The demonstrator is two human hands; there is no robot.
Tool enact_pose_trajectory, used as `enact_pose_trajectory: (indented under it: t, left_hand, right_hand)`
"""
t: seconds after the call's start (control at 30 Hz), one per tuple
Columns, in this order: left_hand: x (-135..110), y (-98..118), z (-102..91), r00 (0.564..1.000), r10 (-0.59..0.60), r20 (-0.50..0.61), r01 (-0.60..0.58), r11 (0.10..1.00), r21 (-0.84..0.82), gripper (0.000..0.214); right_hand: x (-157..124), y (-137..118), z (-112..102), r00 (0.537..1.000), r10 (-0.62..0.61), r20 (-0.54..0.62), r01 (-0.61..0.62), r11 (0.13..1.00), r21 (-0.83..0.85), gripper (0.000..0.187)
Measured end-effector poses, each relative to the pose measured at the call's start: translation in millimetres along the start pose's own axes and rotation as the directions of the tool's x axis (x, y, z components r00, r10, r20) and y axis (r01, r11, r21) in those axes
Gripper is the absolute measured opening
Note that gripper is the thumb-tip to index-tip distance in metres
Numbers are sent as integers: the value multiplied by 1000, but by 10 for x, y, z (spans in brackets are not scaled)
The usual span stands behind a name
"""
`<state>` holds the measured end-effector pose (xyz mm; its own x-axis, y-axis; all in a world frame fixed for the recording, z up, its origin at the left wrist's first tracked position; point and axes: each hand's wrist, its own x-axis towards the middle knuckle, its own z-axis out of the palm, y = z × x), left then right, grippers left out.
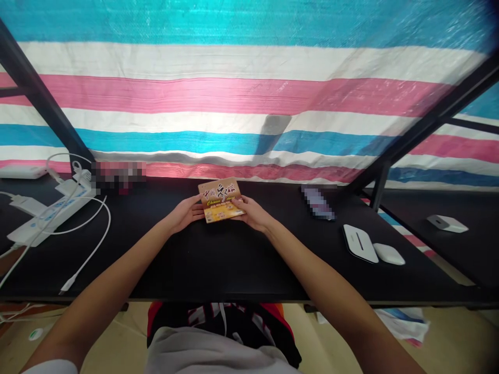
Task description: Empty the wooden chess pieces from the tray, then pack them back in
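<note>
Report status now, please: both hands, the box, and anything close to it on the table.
Left hand and right hand grip small printed box by its sides, over black table. Nothing touching the box. Power strip far left, white devices right.

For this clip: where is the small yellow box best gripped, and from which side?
By its two short ends, one from each side. The box is flat and wide, lying on the black table, and the left hand and right hand already hold those ends.

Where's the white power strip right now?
The white power strip lies at the black table's far left, well left of the left hand.
</note>
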<state>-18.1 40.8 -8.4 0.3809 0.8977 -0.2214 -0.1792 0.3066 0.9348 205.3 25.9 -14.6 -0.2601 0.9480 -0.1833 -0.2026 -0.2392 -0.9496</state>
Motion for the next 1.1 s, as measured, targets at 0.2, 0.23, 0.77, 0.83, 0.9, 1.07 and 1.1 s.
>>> enact_pose_trajectory:
  t: [0.2,0.23,0.77,0.83,0.9,1.07,1.1]
  left_hand:
    - [15,-135,-2,996,81,-24,-78,992,104,35]
    - [18,-142,0,995,96,-25,-93,989,118,34]
    - [47,-139,-8,994,107,-26,-98,968,230,31]
    - [48,-139,-8,993,112,-32,-101,967,233,32]
    - [53,-142,-12,993,113,-33,-103,969,226,32]
    - [62,-160,-24,993,120,-16,-113,969,219,35]
    - [60,-160,-24,992,123,-14,-117,969,220,36]
  right_hand:
    - [14,-12,-53,1000,2,-4,-2,997,-78,29]
    - [9,-28,-92,999,11,35,-7,992,-122,32]
    - [-1,-77,-227,992,21,122,10,968,-251,39]
    - [1,-76,-227,993,20,117,10,967,-254,40]
    - [5,-75,-224,993,18,116,13,966,-259,40]
    - [21,-55,-235,993,14,117,18,964,-265,41]
    - [25,-49,-241,993,15,118,17,964,-266,41]
